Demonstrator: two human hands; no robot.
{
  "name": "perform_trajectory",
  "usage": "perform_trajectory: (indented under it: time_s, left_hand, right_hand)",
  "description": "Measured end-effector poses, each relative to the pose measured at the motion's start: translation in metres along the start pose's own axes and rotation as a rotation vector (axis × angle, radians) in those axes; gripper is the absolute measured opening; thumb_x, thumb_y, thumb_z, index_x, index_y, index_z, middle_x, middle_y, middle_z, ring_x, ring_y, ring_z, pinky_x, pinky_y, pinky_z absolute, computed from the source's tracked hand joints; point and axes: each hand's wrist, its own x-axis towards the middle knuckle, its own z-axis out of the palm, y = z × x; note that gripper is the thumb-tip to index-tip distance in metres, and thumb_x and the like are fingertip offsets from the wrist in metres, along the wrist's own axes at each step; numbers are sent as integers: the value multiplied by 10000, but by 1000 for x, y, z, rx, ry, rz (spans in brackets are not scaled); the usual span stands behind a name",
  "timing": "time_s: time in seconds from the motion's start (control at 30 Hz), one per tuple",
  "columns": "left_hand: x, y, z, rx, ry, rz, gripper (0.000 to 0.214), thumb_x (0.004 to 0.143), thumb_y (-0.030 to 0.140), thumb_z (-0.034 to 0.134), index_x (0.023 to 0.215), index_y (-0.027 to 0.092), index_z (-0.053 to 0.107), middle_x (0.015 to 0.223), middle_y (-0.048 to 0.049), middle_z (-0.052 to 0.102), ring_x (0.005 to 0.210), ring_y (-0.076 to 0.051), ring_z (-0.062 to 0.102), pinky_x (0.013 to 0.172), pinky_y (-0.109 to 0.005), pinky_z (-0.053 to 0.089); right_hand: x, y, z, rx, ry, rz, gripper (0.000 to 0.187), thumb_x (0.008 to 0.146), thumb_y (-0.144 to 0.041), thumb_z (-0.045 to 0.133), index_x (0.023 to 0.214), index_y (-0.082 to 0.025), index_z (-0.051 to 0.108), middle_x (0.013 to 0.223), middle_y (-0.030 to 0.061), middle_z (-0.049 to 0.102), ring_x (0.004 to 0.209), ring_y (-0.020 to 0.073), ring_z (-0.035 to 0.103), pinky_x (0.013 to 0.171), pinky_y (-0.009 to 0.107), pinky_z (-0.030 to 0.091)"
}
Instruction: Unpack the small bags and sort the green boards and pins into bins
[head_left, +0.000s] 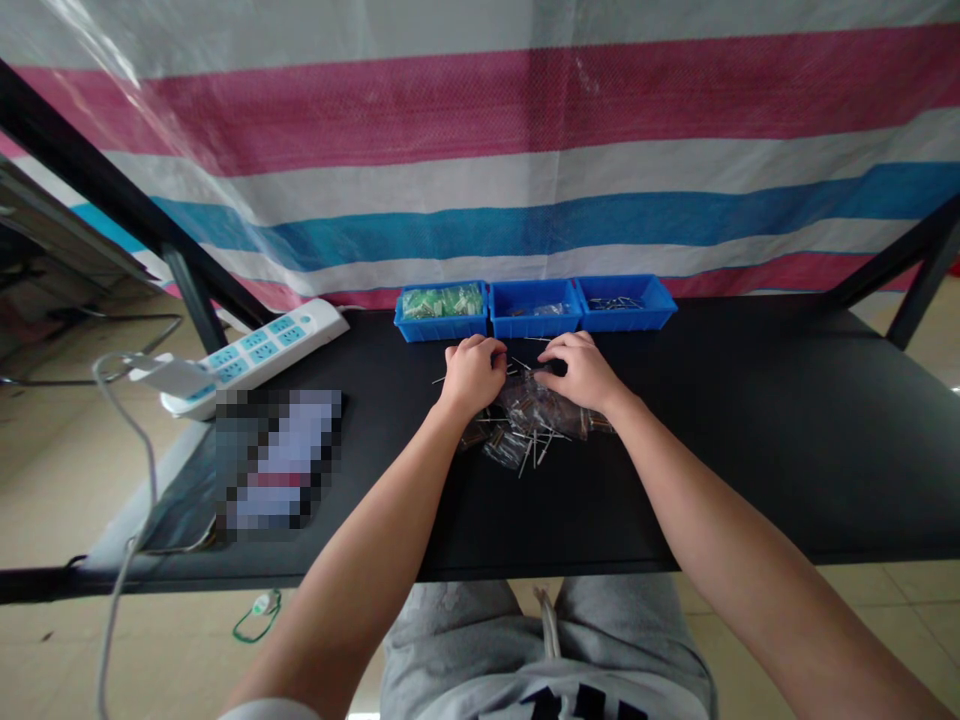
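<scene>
A loose pile of small clear plastic bags (551,408) and thin metal pins, which look like rivets (534,448), lies on the black table in front of me. At the pile's left side is my left hand (474,375), its fingers curled in; whatever they grip is hidden. My right hand (583,370) rests over the right side of the pile, fingers bent, with a gap between thumb and forefinger and nothing visible in it. Some bags hold brownish contents too small to make out. Several pins poke out between and beside the hands.
Behind the pile stand three blue bins: the left bin (442,328) with green-tinted packets, the middle bin (534,326) with clear packets, the right bin (628,318) with loose pins. A power strip (285,345) and a blurred-out flat item (289,460) lie left on the table (765,430).
</scene>
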Motion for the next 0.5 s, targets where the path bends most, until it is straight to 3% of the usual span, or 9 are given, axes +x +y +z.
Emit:
perform_trajectory:
  time_s: [0.2, 0.5]
  left_hand:
    - [0, -2, 2, -6, 4, 9, 162, 832, 227, 542, 905, 227, 687, 994, -70, 705, 1009, -268, 618, 897, -442, 422]
    - [-1, 3, -4, 29, -12, -34, 157, 823, 266, 570, 904, 214, 694, 989, -81, 709, 982, -280, 629, 881, -443, 436]
  right_hand:
    - [-1, 3, 2, -27, -106, 70, 185, 690, -304, 779, 830, -194, 727, 1012, 108, 659, 1022, 297, 519, 897, 449, 410]
    - [0, -7, -6, 133, -29, -13, 99, 696, -169, 752, 784, -198, 717, 896, 69, 678, 908, 236, 596, 864, 396, 444]
